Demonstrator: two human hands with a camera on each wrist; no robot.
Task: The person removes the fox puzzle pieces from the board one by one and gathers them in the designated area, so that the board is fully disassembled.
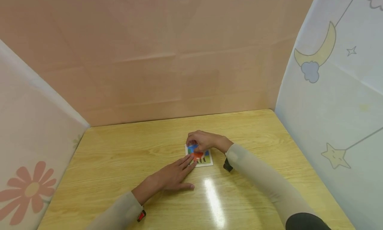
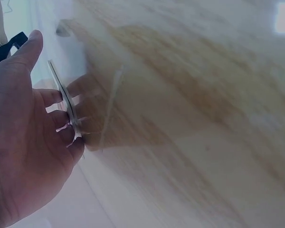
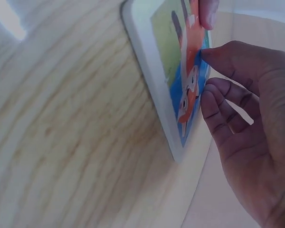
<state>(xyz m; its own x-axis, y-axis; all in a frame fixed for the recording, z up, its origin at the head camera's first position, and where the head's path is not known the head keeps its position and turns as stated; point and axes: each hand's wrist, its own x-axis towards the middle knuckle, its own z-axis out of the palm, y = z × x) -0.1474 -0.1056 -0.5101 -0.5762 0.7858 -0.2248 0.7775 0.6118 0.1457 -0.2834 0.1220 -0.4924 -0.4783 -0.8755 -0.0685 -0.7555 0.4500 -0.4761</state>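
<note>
A small square picture board (image 1: pixel 206 161) with a white border and an orange fox on blue and green lies on the table. Seen from the right wrist, its rim (image 3: pixel 154 102) is thick with rounded corners. My left hand (image 1: pixel 175 175) is stretched out, its straight fingertips resting on the board's lower left part and its thumb apart on the table side. Over the board's far part, my right hand (image 1: pixel 203 140) pinches at the blue area with bent thumb and fingers. Whether a separate piece is between those fingertips, I cannot tell. In the left wrist view, the board (image 2: pixel 64 95) shows edge-on.
The wooden table (image 1: pixel 125 157) meets an orange-brown cloth wall (image 1: pixel 143 67) at the back. White printed cloth walls stand at the left (image 1: pixel 27 123) and right (image 1: pixel 338 100). Dark straps or devices sit at both wrists. A bright reflection lies on the table.
</note>
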